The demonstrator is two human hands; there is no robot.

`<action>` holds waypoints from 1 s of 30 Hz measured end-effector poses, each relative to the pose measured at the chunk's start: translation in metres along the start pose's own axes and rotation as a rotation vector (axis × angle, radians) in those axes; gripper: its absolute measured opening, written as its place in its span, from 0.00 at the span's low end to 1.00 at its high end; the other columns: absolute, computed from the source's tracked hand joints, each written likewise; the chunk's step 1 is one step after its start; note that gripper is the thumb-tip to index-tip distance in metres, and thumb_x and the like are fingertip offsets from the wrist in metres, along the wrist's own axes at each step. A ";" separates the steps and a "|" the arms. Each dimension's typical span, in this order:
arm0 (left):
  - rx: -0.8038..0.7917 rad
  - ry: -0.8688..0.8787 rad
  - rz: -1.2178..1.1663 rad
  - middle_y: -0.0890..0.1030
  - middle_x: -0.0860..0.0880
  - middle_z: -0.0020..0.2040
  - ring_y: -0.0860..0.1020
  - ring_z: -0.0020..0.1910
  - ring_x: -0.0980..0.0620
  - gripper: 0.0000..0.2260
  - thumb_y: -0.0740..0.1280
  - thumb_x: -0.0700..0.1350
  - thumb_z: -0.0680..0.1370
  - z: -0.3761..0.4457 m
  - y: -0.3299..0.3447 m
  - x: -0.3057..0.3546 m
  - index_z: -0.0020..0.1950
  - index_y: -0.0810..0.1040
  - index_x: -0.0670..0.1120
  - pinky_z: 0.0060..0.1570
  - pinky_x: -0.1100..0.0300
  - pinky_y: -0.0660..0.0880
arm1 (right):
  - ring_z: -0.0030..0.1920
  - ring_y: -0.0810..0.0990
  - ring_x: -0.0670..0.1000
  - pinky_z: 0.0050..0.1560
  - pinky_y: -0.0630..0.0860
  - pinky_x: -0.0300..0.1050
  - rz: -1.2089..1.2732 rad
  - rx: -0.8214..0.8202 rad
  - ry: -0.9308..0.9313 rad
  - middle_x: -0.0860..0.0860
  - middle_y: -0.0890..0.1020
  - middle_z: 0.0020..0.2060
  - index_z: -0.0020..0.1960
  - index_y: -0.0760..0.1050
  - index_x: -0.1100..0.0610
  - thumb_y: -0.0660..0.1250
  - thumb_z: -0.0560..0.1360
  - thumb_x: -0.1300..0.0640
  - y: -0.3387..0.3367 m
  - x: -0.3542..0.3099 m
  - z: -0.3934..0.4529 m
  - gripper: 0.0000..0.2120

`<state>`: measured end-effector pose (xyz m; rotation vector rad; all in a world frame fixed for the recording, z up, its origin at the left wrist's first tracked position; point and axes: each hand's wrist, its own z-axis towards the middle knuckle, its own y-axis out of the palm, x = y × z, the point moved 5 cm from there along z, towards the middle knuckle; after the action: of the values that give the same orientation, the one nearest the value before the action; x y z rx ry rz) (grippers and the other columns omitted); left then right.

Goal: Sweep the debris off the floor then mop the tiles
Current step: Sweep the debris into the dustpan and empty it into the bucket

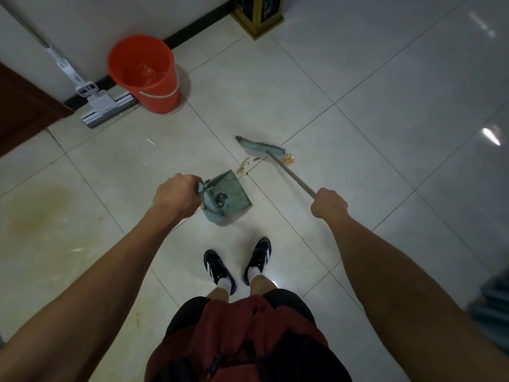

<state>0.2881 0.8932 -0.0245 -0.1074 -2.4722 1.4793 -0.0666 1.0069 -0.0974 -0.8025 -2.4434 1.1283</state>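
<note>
sweeping scraps toward the dustpan

curling tight, the fingers of the left hand [176, 194] wrap the upright handle of the teal dustpan [230, 198], and the fingers of the right hand [329, 203] close in a fist around the grey pole of the broom [292, 175]. both forearms reach forward and down from the bottom corners of the view.

the dustpan sits on the pale floor tiles [385, 188] just ahead of the person's black shoes [238, 261], its open mouth turned up and to the right; a comb of teeth runs along its back wall and a small dark scrap lies inside. the broom pole slants away from the right hand to a teal broom head [260, 147] resting on the tiles beyond the pan, apart from it.

between the broom head and the pan's mouth lies the debris [245, 165]: a scatter of small yellowish crumbs near a grout line. a crumpled yellow and red wrapper [289, 158] lies just beside the right end of the broom head.

farther off, by the white wall, an orange bucket [144, 73] stands upright, with a clear wrinkled film inside. just left of it a white flat mop [106, 104] leans on the wall, its head on the floor. a yellowish stain [41, 208] marks the tiles at left. a gold-framed stand [259, 15] is at the top edge.
</note>
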 end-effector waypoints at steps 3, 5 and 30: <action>0.004 -0.015 0.011 0.78 0.46 0.41 0.76 0.37 0.42 0.06 0.66 0.43 0.76 0.006 0.000 0.004 0.47 0.81 0.53 0.37 0.55 0.71 | 0.41 0.81 0.55 0.46 0.81 0.48 0.193 -0.034 0.077 0.52 0.75 0.42 0.60 0.73 0.60 0.62 0.75 0.59 0.008 0.010 0.008 0.13; 0.004 -0.034 0.010 0.79 0.47 0.41 0.77 0.38 0.43 0.07 0.66 0.43 0.76 0.009 0.001 0.005 0.48 0.81 0.54 0.36 0.55 0.71 | 0.35 0.78 0.54 0.35 0.81 0.46 0.330 -0.065 0.115 0.54 0.75 0.40 0.59 0.73 0.62 0.61 0.75 0.61 0.011 0.013 0.016 0.13; -0.004 -0.157 -0.014 0.79 0.49 0.40 0.75 0.35 0.47 0.04 0.69 0.45 0.77 0.064 -0.015 -0.058 0.47 0.82 0.53 0.36 0.55 0.70 | 0.50 0.81 0.59 0.45 0.78 0.45 0.314 -0.224 -0.015 0.58 0.80 0.54 0.64 0.73 0.61 0.61 0.78 0.60 0.052 -0.083 0.023 0.15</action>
<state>0.3290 0.8196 -0.0506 0.0264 -2.5923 1.5321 0.0049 0.9700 -0.1577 -1.2862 -2.5484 0.9710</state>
